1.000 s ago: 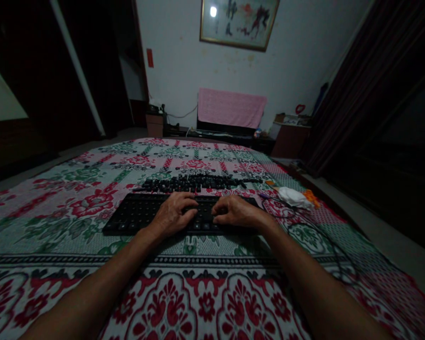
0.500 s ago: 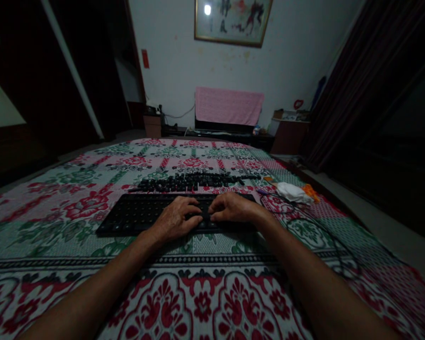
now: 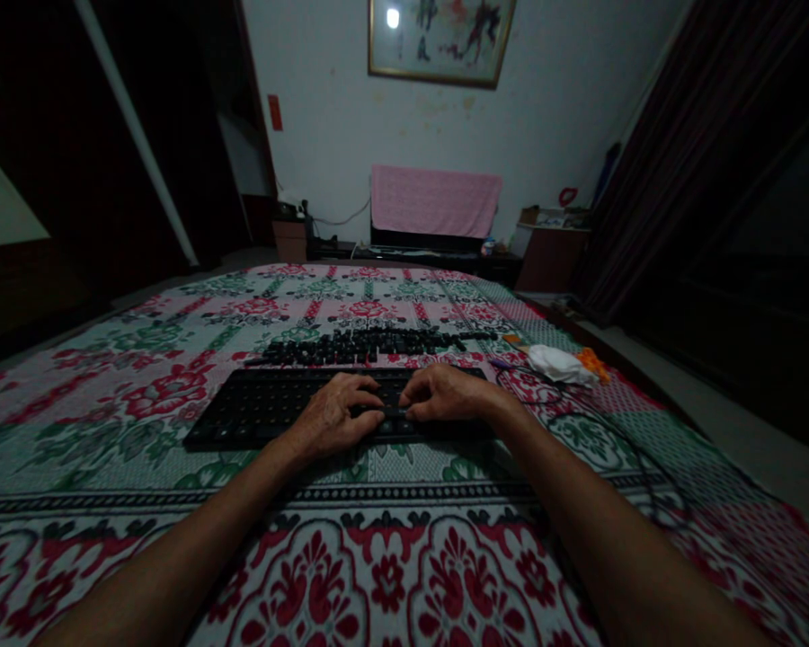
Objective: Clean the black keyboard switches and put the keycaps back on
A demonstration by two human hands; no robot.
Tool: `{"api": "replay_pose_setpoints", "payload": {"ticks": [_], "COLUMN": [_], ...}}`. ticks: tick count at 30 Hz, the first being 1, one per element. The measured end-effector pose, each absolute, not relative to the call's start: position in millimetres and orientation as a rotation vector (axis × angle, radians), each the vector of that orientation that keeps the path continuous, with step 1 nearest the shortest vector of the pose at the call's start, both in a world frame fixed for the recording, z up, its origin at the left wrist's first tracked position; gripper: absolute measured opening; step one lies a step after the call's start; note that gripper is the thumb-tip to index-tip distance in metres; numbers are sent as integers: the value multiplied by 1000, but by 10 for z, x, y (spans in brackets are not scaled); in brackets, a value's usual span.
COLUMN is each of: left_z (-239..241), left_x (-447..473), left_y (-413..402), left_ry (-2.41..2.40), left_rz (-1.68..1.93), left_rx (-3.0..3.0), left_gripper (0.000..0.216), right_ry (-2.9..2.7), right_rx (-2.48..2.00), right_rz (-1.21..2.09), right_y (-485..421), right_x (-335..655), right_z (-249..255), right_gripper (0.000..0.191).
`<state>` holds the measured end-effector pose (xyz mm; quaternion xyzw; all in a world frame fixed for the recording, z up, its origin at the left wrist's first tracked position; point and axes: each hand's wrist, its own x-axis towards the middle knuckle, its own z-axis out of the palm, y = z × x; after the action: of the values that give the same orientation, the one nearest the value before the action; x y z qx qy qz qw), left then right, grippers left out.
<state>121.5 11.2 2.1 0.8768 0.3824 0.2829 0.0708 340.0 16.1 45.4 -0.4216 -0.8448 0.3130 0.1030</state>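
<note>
A black computer keyboard (image 3: 256, 404) lies flat on the patterned bedspread. Many of its key positions on the left and middle appear bare of keycaps, while several caps remain along the near edge. My left hand (image 3: 337, 413) rests over its middle, with fingers stretched to the right and the thumb apart from them. Facing it, my right hand (image 3: 445, 394) lies on the right half, fingers bent and a small gap between thumb and forefinger. No object shows in either hand. Behind the keyboard lies a long row of loose black keycaps (image 3: 357, 343).
A white crumpled cloth or bag (image 3: 558, 364) and an orange item (image 3: 593, 364) lie to the right, beside a dark cable (image 3: 637, 449) with a purple plug (image 3: 500, 364). Past the bed, a pink towel (image 3: 435, 199) drapes over a dark screen.
My right hand has shifted slightly right, widening the gap between the two hands. My left hand stays almost where it was, and the keyboard has not visibly moved.
</note>
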Motion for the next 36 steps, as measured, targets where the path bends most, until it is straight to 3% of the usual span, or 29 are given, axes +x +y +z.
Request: {"api": "replay_pose_setpoints", "payload": {"ticks": [36], "left_z": [58], "left_x": [1222], "left_y": [151], "left_ry": [1138], "left_rz": [811], "left_rx": [2500], "left_gripper": [16], "right_ry": [-2448], "right_rx": [-1176], "right_rz": [1029], "right_y": [212], "right_x": [3437], "right_z": [414], "right_gripper": [28]}}
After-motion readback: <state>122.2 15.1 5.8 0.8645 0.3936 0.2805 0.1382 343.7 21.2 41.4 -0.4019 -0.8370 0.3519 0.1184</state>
